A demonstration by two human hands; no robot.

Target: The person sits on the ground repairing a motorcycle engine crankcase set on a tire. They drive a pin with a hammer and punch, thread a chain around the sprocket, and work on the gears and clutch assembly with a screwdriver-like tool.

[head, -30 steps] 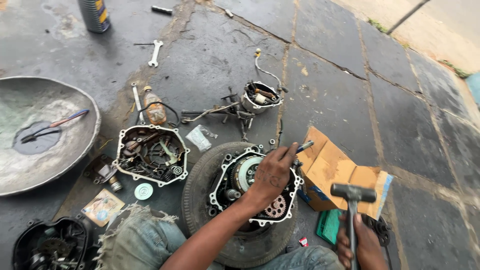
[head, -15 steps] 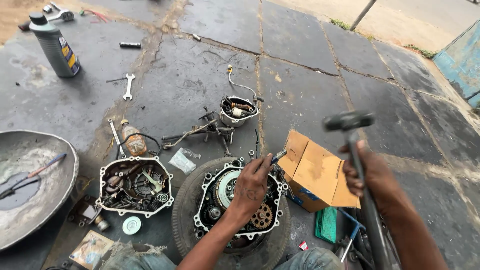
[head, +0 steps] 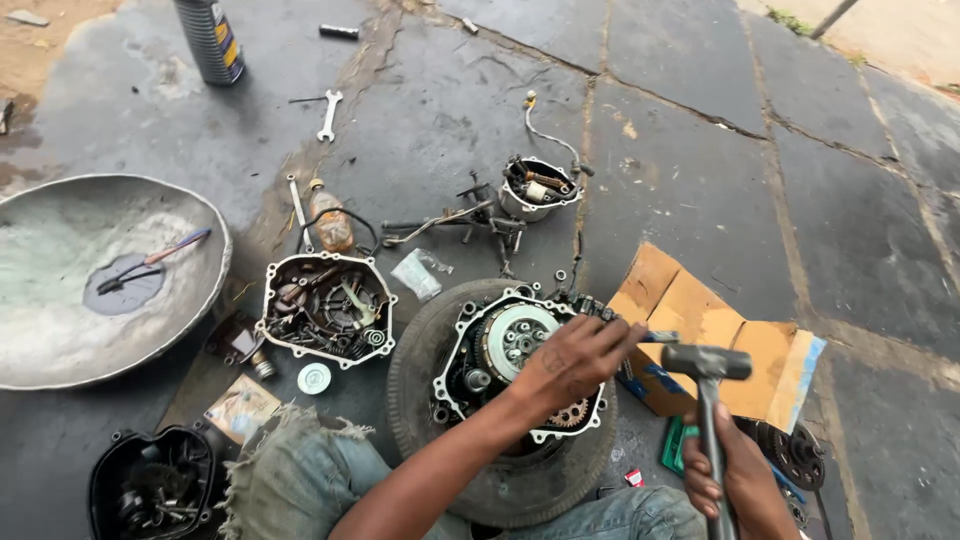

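An open engine case point(head: 500, 350) with its clutch and gears showing lies on a worn tyre point(head: 420, 390) in front of me. My left hand point(head: 575, 360) rests on the case's right edge, closed around a short metal rod point(head: 655, 337) that sticks out to the right. My right hand point(head: 740, 480) grips the handle of a hammer, low at the right. The hammer head point(head: 705, 361) hangs just right of the rod's end, close to it or touching.
A removed engine cover point(head: 325, 310) full of small parts lies left of the tyre. A big metal bowl point(head: 60, 300) is at far left, a torn cardboard box point(head: 720, 335) at right. An oil bottle point(head: 210, 40), a spanner point(head: 328, 115) and another engine part point(head: 535, 185) lie farther off.
The hammer was raised high at the right half a second ago and has come down beside the rod in my left hand. My left hand stayed on the engine case.
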